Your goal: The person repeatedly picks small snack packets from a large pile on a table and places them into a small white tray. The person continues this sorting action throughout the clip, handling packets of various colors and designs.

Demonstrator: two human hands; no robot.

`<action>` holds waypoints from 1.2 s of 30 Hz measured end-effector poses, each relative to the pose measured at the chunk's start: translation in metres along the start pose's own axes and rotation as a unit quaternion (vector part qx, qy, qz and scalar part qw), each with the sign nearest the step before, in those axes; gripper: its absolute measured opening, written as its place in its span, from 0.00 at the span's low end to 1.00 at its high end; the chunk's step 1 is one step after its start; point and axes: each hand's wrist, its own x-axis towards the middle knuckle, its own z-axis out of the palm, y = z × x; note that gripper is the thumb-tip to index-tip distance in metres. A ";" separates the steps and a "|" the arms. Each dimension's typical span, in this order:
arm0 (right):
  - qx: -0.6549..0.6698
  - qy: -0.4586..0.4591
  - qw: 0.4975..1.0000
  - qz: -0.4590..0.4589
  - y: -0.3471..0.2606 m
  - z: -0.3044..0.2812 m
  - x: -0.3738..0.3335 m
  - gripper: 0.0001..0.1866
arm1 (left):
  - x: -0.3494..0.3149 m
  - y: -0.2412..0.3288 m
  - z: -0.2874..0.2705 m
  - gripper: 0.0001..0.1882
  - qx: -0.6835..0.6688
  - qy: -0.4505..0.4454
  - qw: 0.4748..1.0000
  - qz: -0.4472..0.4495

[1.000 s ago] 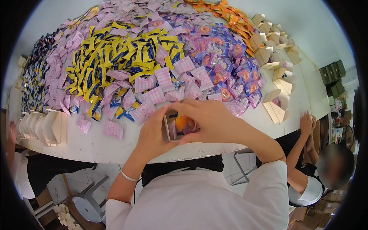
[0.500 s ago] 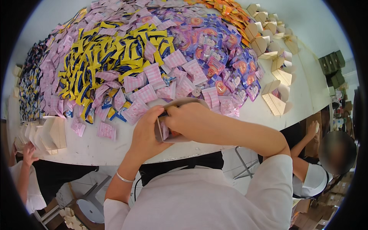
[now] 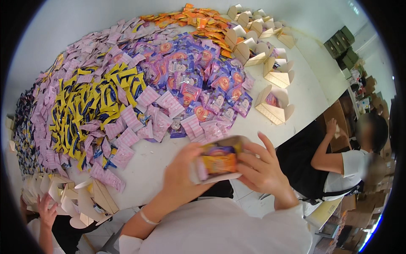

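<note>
A small cardboard box is between my hands over the near edge of the table, its open top facing me. Inside lie an orange packet, a purple packet and a bit of pink wrapper at the left. My left hand, slightly blurred, grips the box's left side. On the right side, the fingers of my right hand curve against the wall, one finger pointing upward. Just beyond the box are pink striped packets and purple packets.
Yellow-and-navy packets are heaped at left, orange ones at the far side. Filled boxes line the table's right. At left, another person's hand is by open boxes; a second person is at right.
My right hand has come out of the box and moved to its right side. The box has shifted right and tilted toward me, showing its contents. The whole view has turned rightward.
</note>
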 end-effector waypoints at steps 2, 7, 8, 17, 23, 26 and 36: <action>-0.046 0.016 0.997 0.055 0.015 0.005 -0.033 0.13 | 0.012 0.000 0.030 0.43 0.004 -0.055 0.998 0.020; -0.085 0.033 0.977 0.192 0.061 0.014 -0.079 0.14 | 0.010 0.014 0.033 0.39 0.044 -0.034 0.991 0.121; -0.102 0.051 0.974 0.197 0.076 0.017 -0.087 0.14 | -0.003 0.018 0.021 0.33 0.022 -0.024 0.992 0.126; -0.171 0.099 0.951 0.237 0.201 0.034 -0.067 0.11 | -0.188 0.057 -0.117 0.42 0.583 0.325 0.742 -0.064; -0.027 0.186 0.974 0.126 0.091 0.058 0.014 0.30 | -0.195 0.009 -0.123 0.50 0.420 0.386 0.790 -0.223; 0.103 -0.017 0.991 -0.081 0.005 0.099 0.061 0.32 | -0.185 -0.012 -0.137 0.48 0.412 0.389 0.802 -0.189; 0.096 -0.068 0.936 -0.331 -0.088 0.203 0.197 0.29 | -0.156 -0.029 -0.147 0.46 0.412 0.451 0.764 -0.208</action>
